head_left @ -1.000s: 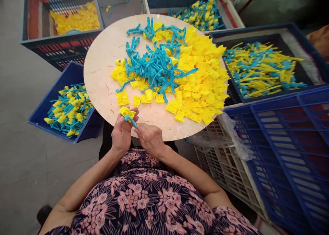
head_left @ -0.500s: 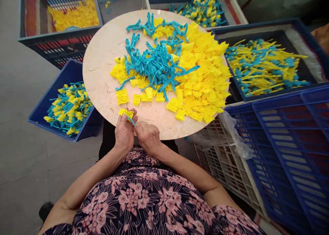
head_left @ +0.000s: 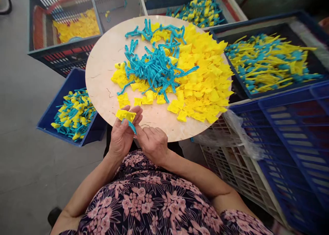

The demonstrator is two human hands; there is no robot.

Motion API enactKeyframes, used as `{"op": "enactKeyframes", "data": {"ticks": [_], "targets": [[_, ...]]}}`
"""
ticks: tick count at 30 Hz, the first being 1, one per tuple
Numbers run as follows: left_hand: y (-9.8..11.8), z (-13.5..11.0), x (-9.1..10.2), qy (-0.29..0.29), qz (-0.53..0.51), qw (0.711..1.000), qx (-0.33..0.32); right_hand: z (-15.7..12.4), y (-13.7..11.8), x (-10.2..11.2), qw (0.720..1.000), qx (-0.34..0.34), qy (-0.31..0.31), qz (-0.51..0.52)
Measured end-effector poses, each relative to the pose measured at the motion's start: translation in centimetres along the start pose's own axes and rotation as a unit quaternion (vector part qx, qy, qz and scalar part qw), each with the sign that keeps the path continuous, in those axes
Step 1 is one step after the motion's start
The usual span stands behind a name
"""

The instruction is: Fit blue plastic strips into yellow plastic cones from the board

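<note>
My left hand (head_left: 122, 135) grips a small yellow plastic piece (head_left: 125, 115) at the near edge of the round board (head_left: 102, 70). My right hand (head_left: 153, 142) sits beside it, fingers curled on the lower end of a thin blue plastic strip (head_left: 132, 126) that runs up into the yellow piece. On the board lies a tangle of blue strips (head_left: 154, 65) over a broad heap of yellow pieces (head_left: 203, 74). A few single yellow pieces (head_left: 122, 99) lie just beyond my hands.
A blue bin of joined yellow-and-blue parts (head_left: 73, 113) stands low on the left. Another crate of yellow pieces (head_left: 75, 26) is at the back left. Bins of joined parts sit at the back (head_left: 197, 9) and right (head_left: 267, 60). Empty blue crates (head_left: 290, 139) stand at the right.
Both hands have stayed at the board's near edge with the yellow piece and blue strip; the yellow piece has risen slightly in my left fingers. The view shifted a little.
</note>
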State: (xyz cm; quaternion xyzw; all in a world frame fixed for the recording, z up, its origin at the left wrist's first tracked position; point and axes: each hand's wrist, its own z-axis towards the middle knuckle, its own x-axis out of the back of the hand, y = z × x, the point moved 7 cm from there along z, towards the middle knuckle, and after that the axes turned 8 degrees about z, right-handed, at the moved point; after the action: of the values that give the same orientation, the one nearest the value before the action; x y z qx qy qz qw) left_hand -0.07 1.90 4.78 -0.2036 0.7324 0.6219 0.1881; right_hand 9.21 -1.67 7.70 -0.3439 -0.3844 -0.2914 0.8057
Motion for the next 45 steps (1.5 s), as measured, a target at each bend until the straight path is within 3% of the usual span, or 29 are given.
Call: {"op": "enactKeyframes", "data": {"ticks": [5,14,21,25,28,33,37,41,45], "targets": [[0.6,-0.2,-0.4,-0.042,0.006,0.999,-0.002,0.4,-0.7,1.2,0.998,-0.016,0.009,0.052],[0.7,-0.4,-0.7,-0.054,0.01,0.998,0.007,0.1,-0.8,0.8,0.99,-0.045,-0.036,0.13],[0.1,0.0,0.2,0.014,0.035,0.999,0.009,0.2,0.4,-0.8,0.951,-0.127,-0.102,0.262],[-0.5,0.3,0.9,0.035,0.032,0.998,0.03,0.2,0.7,-1.2,0.94,-0.138,-0.115,0.291],[-0.7,0.4,1.1,0.036,0.022,0.998,0.043,0.0,0.5,-0.6,0.955,-0.109,-0.08,0.263],[-0.9,0.5,1.1,0.056,0.01,0.997,0.056,-0.3,-0.5,0.2,0.994,-0.026,0.003,0.108],[-2.0,0.6,2.0,0.111,0.003,0.99,0.082,-0.1,-0.5,-0.9,0.998,0.003,0.006,0.066],[-2.9,0.8,3.3,0.154,0.02,0.984,0.091,0.0,1.3,-2.8,0.987,-0.067,-0.049,0.141],[-3.1,0.9,3.2,0.122,0.028,0.986,0.112,-0.5,3.3,-3.5,0.96,-0.144,-0.082,0.227]]}}
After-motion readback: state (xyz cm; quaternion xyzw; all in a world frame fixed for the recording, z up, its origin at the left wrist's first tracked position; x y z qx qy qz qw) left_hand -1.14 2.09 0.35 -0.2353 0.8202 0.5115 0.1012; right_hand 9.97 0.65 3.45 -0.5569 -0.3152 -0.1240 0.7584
